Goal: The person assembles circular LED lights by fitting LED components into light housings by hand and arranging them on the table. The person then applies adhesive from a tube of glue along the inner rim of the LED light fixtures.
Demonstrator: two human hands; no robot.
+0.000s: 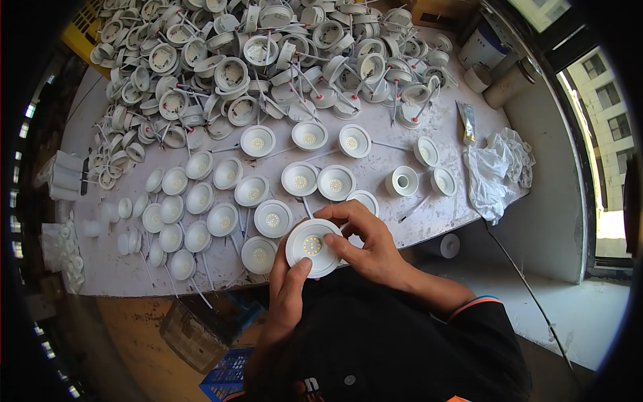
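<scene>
Both hands, left (289,288) and right (365,244), grip a white LED downlight (313,248) by its rim, fingers partly curled. Similar white downlights (223,220) stand left on the table (127,268).

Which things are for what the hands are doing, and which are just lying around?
Probably for the job:
- round light, in left hand and right hand
- lights on the table
- heap of similar pieces

Probably just lying about:
- crumpled white bundle
- blue crate
</scene>
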